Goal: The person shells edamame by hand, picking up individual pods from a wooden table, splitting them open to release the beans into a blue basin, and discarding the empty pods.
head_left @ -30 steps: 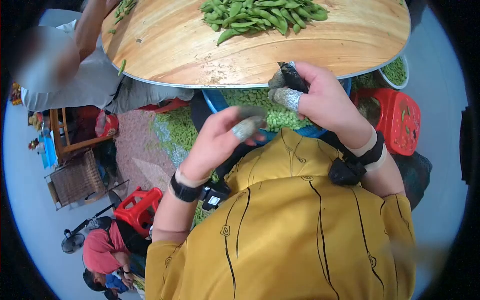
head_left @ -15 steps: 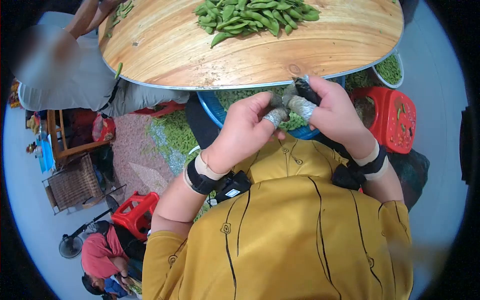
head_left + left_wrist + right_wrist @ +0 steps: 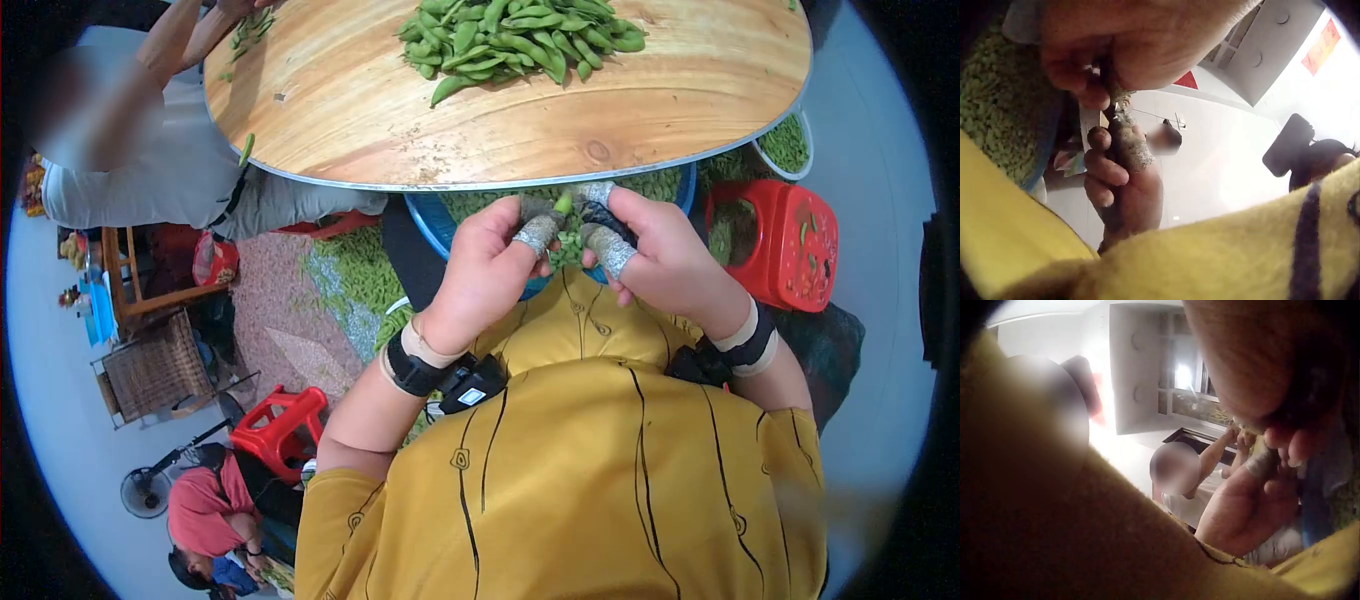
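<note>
My left hand (image 3: pixel 485 260) pinches a green soybean pod (image 3: pixel 563 203) between thumb and fingers, just in front of the table edge. Close against it, my right hand (image 3: pixel 665 245) grips a dark shiny piece (image 3: pixel 608 222) between index finger and thumb; I cannot tell what it is. Silvery grey wrapping covers the thumbs and some fingertips of both hands. Loose green beans (image 3: pixel 567 247) show in the gap between the hands. Underneath is a blue basin (image 3: pixel 428 225) of shelled beans (image 3: pixel 480 203), partly hidden by hands and table.
A pile of pods (image 3: pixel 520 38) lies on the wooden table (image 3: pixel 420 120). At right stand a red stool (image 3: pixel 810 245) and a white tub (image 3: pixel 808 160) of green beans. Another person (image 3: pixel 150 200) sits at left. More green pods (image 3: pixel 365 285) cover part of the floor.
My left hand has moved right and up to meet the right hand, which came slightly down and right. A pod and loose beans now show between them.
</note>
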A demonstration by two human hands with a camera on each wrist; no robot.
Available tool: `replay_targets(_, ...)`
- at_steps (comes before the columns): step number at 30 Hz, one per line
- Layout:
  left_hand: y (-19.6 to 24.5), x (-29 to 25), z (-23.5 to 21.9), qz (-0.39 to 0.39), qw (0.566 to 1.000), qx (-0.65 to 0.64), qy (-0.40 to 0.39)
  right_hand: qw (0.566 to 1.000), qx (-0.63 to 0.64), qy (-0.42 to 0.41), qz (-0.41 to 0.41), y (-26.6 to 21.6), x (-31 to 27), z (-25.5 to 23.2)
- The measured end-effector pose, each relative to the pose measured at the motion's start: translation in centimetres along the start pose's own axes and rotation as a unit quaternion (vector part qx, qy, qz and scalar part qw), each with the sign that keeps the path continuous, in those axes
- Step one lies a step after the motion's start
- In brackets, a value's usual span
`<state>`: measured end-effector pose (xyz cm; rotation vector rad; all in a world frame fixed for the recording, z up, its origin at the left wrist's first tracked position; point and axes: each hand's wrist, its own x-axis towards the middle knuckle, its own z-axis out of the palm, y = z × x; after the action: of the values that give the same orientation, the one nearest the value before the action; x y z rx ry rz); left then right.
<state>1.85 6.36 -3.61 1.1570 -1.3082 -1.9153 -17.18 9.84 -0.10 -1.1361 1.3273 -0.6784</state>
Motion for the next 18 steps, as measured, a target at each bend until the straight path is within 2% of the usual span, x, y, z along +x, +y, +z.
replay_targets(2, 0.3, 0.0, 0.2, 0.011, 1.0, 0.015, -0.003, 0.999, 0.03, -0.022, -0.015, 0.4, 0.1, -0.2)
replay_targets(4, 0.4, 0.0, 0.1, 0.096, 0.98, 0.174, -0.002, 0.999, 0.037, -0.032, 0.0, -0.4, 0.1, -0.7)
replay_targets(5, 0.2, 0.1, -0.3, 0.143, 0.944, 0.296, 0.013, 0.998, 0.046, -0.042, 0.014, -0.6, 0.0, -0.8)
replay_targets(7, 0.9, 0.5, -0.4, 0.297, 0.858, 0.418, 0.03, 0.996, 0.068, -0.052, 0.024, -0.2, 0.3, -1.1)
replay_targets(8, 1.6, 0.5, 0.0, 0.328, 0.827, 0.455, 0.045, 0.995, 0.083, -0.057, 0.001, -0.1, 0.5, -1.3)
replay_targets(9, 2.0, 0.5, 0.1, 0.327, 0.828, 0.453, 0.047, 0.993, 0.099, -0.06, -0.024, 0.0, 0.7, -1.4)
replay_targets(11, 2.7, 0.8, 0.3, 0.363, 0.797, 0.48, 0.053, 0.995, 0.087, -0.049, -0.028, 0.0, 0.8, -1.7)
replay_targets(12, 2.9, 1.1, 0.4, 0.32, 0.85, 0.416, 0.04, 0.992, 0.114, -0.05, -0.032, -0.3, 0.8, -2.0)
replay_targets(13, 3.6, 0.8, 0.7, 0.14, 0.967, 0.214, 0.002, 0.988, 0.139, -0.051, -0.036, -0.8, 0.7, -2.4)
replay_targets(14, 4.3, 1.0, 0.7, 0.091, 0.991, 0.092, -0.042, 0.988, 0.145, -0.043, -0.029, -1.9, 0.3, -2.4)
replay_targets(15, 4.7, 1.3, 0.4, 0.04, 0.995, -0.03, -0.086, 0.988, 0.142, -0.043, -0.029, -2.5, 0.0, -2.7)
replay_targets(16, 4.6, 1.5, 0.2, 0.042, 0.995, -0.031, -0.086, 0.99, 0.121, -0.049, -0.047, -3.0, -0.2, -2.9)
replay_targets(17, 4.2, 1.7, -0.1, 0.0, 0.975, -0.166, -0.15, 0.991, 0.101, -0.055, -0.066, -3.2, -0.2, -3.0)
replay_targets(18, 3.7, 1.9, -0.4, -0.041, 0.931, -0.296, -0.211, 0.991, 0.099, -0.056, -0.067, -2.9, -0.1, -3.0)
